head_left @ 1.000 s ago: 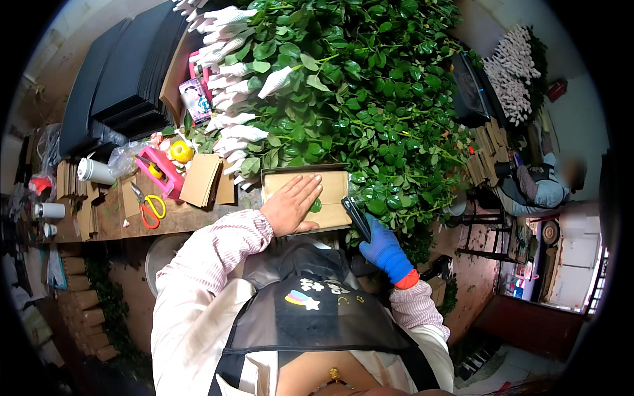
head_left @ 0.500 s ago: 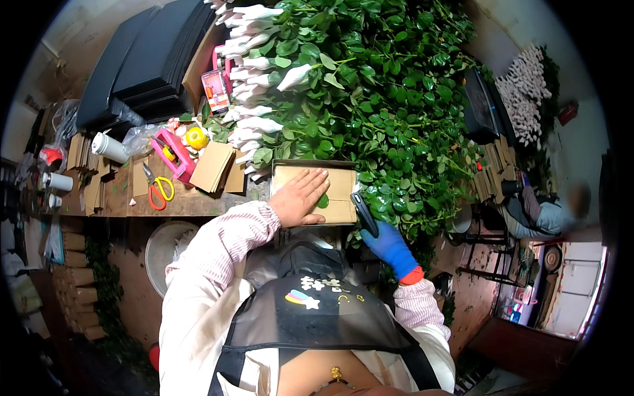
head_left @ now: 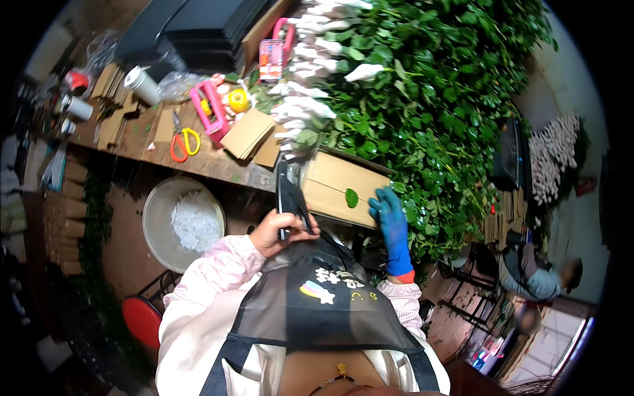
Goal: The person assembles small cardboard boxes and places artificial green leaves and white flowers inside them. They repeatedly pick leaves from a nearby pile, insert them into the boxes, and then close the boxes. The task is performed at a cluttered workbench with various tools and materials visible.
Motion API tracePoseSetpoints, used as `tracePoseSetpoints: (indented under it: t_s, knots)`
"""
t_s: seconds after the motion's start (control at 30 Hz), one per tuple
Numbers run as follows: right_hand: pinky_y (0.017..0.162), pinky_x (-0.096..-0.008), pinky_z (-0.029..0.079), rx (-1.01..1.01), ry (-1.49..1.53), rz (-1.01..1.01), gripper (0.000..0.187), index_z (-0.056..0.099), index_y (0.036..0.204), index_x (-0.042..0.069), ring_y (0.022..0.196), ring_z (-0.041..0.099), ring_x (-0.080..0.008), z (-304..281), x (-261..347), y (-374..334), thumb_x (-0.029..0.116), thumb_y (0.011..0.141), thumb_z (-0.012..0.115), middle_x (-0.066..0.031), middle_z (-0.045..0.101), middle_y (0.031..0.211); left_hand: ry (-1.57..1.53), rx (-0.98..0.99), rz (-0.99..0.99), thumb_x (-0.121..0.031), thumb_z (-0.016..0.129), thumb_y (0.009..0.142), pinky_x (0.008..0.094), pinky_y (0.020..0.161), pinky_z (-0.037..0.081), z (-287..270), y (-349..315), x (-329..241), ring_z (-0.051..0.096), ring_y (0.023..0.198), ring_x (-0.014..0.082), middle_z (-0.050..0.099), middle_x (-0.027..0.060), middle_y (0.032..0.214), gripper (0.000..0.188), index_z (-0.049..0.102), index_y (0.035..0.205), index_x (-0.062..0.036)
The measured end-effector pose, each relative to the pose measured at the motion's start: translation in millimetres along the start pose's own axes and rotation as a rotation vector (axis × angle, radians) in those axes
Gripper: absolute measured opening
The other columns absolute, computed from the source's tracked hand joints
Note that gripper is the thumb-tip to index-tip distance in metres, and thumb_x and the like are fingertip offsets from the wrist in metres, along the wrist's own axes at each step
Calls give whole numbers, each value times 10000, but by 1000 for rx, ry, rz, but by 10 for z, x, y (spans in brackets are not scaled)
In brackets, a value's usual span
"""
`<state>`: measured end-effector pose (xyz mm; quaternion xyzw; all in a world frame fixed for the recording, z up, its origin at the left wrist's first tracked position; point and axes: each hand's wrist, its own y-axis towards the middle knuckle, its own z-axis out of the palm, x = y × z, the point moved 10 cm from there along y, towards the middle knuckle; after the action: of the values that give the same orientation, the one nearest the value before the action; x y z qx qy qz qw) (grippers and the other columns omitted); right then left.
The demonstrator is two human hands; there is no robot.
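Note:
My bare left hand (head_left: 284, 230) is closed around a black stapler (head_left: 289, 191), held upright at the left end of a flat cardboard piece (head_left: 335, 183). A dark raised edge runs along the cardboard's far side, and a single green leaf (head_left: 352, 197) lies on top. My right hand (head_left: 392, 221), in a blue glove, rests its outstretched fingers on the cardboard's right end. Just beyond lies a large heap of leafy green stems (head_left: 436, 125), with white net-sleeved flower heads (head_left: 307, 92) along its left side.
Orange-and-yellow scissors (head_left: 185, 144), a pink tape dispenser (head_left: 210, 112), cardboard pieces (head_left: 247, 134) and a white cup (head_left: 141, 86) lie on the wooden table. Black sheets (head_left: 205, 33) are stacked behind. Below left stand a white tub (head_left: 150, 221) and red stool (head_left: 142, 322). Another person (head_left: 538, 270) is at far right.
The black stapler has passed from my right hand to my left. My left hand has left the cardboard's top; my right now touches its right end. The view has turned, tilting the table.

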<state>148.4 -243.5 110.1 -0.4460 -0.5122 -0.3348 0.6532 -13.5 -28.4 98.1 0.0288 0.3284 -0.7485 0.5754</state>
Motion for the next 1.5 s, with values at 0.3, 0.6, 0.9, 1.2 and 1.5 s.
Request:
tracePoseSetpoints:
  t_s: [0.3,0.6,0.9,1.2,1.5]
  knots:
    - [1019,-361,499,-90,-336,-292,505,373,1527,-12,1210,617,-265,-212,525,161,123,1061,513,-202,515,1469,1904,-689,566,4,708,614,471,893,451,-880,-590,-860,571,996,387,581,167,992,521,565,1114,-10]
    - [1064,-366,480,160,-634,-400,445,475,1474,-11,1236,617,-246,823,844,-29,100,1045,513,-147,537,1475,2226,-706,970,-113,624,793,430,984,449,-592,335,-1051,595,920,274,592,88,893,166,629,954,-71]
    - [1024,-356,490,10,-674,-364,415,544,1418,-24,1180,633,-234,634,859,-302,31,1008,503,-148,596,1382,2353,-604,1062,-155,589,836,422,991,442,-440,789,-1228,604,877,251,595,63,837,96,634,885,-86]
    - [1054,-370,473,-42,-711,-299,399,584,1383,-18,1181,621,-234,580,713,-342,56,995,532,-142,627,1327,2277,-388,1217,-164,580,832,361,837,448,-230,956,-1327,595,843,223,592,54,826,83,610,850,-89]
    - [1066,-365,468,14,-804,-320,402,564,1400,-20,1225,608,-241,560,627,-283,61,1008,529,-147,603,1382,2349,-93,665,-153,595,846,452,576,525,-446,1413,-1407,710,694,295,681,98,733,62,600,874,-98]
